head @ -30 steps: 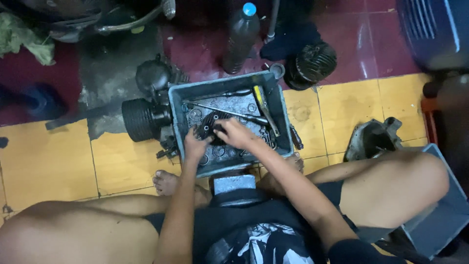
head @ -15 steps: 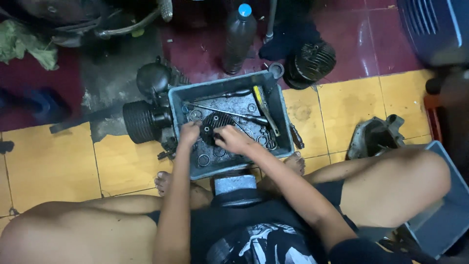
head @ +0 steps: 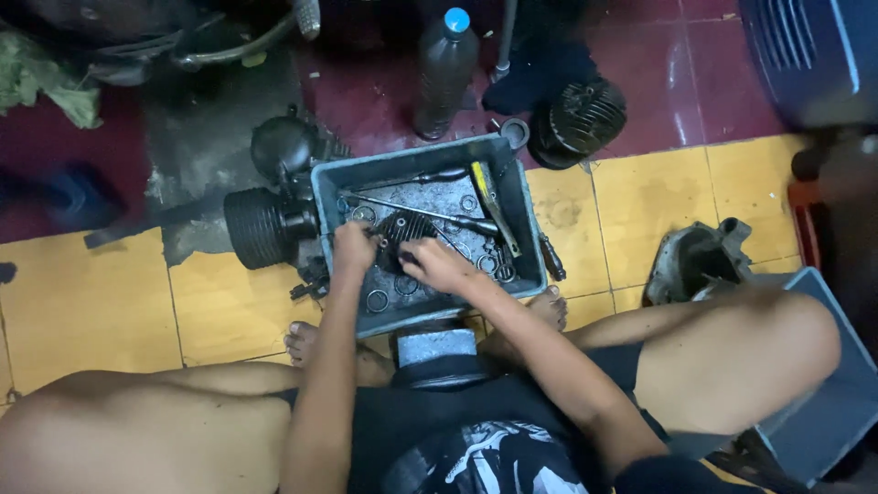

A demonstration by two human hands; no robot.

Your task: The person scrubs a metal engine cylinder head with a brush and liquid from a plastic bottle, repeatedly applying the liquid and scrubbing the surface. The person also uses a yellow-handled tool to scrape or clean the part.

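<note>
The person wears a black sleeveless shirt [head: 476, 448] with a white and grey print on the chest and dark shorts; arms, legs, feet, left hand [head: 355, 249] and right hand [head: 437, 265] are bare

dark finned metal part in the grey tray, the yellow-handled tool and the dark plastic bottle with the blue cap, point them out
dark finned metal part [head: 402, 229], head view, on its ribbed top between the hands
yellow-handled tool [head: 487, 187], head view, on the yellow handle
dark plastic bottle with the blue cap [head: 445, 78], head view, on the bottle body
</note>
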